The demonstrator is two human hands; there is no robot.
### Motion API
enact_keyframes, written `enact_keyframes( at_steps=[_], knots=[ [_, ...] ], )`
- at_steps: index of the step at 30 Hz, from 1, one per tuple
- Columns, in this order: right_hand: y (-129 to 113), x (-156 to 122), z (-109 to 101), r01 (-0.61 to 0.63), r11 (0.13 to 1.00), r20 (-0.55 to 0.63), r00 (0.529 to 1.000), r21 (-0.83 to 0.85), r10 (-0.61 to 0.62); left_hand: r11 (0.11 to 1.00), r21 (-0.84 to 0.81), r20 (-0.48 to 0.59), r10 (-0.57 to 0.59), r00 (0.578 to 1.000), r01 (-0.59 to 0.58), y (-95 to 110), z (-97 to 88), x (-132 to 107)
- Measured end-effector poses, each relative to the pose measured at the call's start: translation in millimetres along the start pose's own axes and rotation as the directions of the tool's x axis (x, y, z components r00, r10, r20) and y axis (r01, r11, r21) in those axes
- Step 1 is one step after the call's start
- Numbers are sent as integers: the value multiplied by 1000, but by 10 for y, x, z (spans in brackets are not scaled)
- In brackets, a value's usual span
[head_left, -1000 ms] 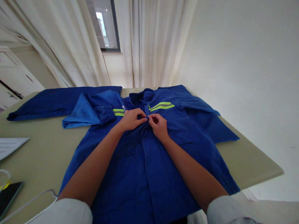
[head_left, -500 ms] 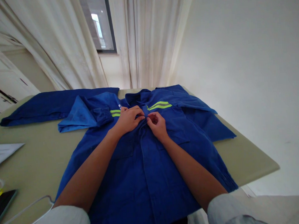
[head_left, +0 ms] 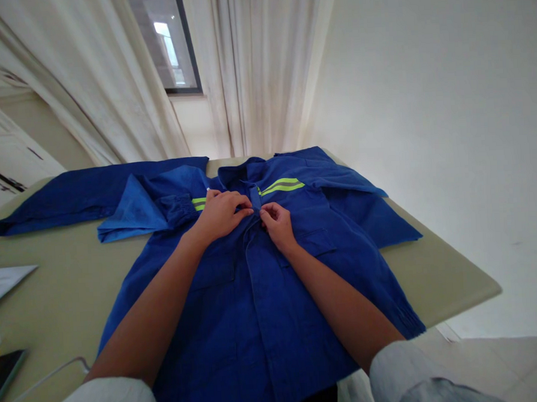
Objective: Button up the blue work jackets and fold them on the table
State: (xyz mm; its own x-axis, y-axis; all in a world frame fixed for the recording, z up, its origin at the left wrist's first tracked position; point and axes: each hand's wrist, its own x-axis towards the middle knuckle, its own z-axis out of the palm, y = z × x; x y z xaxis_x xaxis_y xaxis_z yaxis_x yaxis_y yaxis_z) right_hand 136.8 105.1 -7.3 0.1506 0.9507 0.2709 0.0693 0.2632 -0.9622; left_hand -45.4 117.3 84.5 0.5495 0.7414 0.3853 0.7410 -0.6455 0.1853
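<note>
A blue work jacket (head_left: 222,341) with yellow-green and grey chest stripes lies front up, its collar towards the window. Both hands meet at its front placket, just below the stripes. My left hand (head_left: 224,214) is closed, thumb and fingers pinching the placket edge from the left. From the right, my right hand (head_left: 277,223) pinches the same edge between thumb and forefinger. Whatever fastener sits between the fingertips is too small to make out. The jacket's left-hand sleeve is folded inward, its elastic cuff (head_left: 177,210) beside my left hand.
Folded dark blue cloth (head_left: 70,193) lies along the far left of the greenish table (head_left: 70,283). At the left edge are a sheet of paper (head_left: 7,280), a dark phone-like device (head_left: 5,374) and a white cable (head_left: 44,381). Curtains (head_left: 270,69) hang behind; a wall stands right.
The view has shifted slightly. My right fingers have closed more tightly on the placket edge, while my left hand stays at nearly the same spot on the jacket.
</note>
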Motion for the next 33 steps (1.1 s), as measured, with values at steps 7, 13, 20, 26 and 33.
enact_keyframes(
  at_steps=[7,13,20,26,33],
  knots=[
    [-41,-6,5,80,997,19,997,-6,-79,1000,-11,15,-7,1000,7,21,-27,-1],
    [-94,-55,28,136,985,65,989,-104,-129,996,70,71,-58,996,53,83,-41,-3],
    [-104,-75,31,177,973,109,981,-145,-162,994,45,144,-109,983,103,80,-11,-5],
    [-56,-24,10,169,985,109,980,-26,-165,993,114,136,-5,991,-11,48,6,4],
    [-37,3,9,120,991,137,982,60,-128,968,251,91,2,996,-25,128,74,-8]
  ],
)
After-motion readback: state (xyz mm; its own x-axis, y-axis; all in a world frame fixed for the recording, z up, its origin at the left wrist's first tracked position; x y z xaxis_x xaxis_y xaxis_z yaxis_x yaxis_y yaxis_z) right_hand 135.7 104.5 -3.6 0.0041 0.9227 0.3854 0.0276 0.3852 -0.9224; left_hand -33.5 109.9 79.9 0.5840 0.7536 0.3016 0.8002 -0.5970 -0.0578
